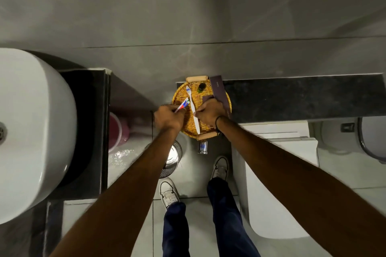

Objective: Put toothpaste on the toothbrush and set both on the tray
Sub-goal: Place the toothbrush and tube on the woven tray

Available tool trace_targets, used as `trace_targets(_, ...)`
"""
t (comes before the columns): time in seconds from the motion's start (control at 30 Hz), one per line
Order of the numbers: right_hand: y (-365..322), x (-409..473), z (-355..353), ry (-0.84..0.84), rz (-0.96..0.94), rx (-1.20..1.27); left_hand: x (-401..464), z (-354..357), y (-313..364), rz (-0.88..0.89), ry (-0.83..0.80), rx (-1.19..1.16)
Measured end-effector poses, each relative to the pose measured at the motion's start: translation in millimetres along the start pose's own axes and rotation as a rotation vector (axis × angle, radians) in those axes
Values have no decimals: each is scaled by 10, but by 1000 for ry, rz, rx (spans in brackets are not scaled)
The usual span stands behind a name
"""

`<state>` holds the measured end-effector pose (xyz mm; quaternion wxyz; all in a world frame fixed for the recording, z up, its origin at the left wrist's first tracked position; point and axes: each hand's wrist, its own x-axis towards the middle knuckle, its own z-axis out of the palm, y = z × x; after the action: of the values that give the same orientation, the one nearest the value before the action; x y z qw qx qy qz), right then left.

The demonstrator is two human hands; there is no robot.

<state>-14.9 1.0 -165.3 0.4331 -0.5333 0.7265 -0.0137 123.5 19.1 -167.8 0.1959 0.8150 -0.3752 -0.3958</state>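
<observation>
A round wicker tray (pixel 208 92) sits on a dark ledge. Over it a white toothbrush (pixel 192 106) points away from me, its blue-and-white bristle head at the far end. My right hand (pixel 210 113) grips the toothbrush near the middle of its handle. My left hand (pixel 168 118) holds a small red, white and blue toothpaste tube (pixel 183 105), whose far end points toward the toothbrush handle. Whether the brush rests on the tray or hovers just above it, I cannot tell.
On the tray stand a small dark-capped green bottle (pixel 201 87) and a purple box (pixel 219 92). A white basin (pixel 31 131) is at the left, a toilet tank (pixel 277 137) at the right. Below are a steel bin (pixel 172 158), a small bottle (pixel 202 146) and my shoes.
</observation>
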Motion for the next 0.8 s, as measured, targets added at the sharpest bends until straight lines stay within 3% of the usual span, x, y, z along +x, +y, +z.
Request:
trace_targets(0.1, 44, 59, 87, 25, -4, -35, -29, 71, -3, 66, 9, 160)
trace_targets(0.33, 212, 96, 108, 100, -29, -98, 71, 264, 33, 42, -82, 377)
trace_targets(0.53, 294, 89, 139, 96, -6, -110, 228, 335, 67, -30, -334, 371)
trace_targets(0.67, 296, 22, 195, 146, 6, -101, 136, 334, 50, 151, -263, 646)
trace_targets(0.8, 287, 44, 140, 187, -1, -34, 139, 260, 88, 269, -209, 697)
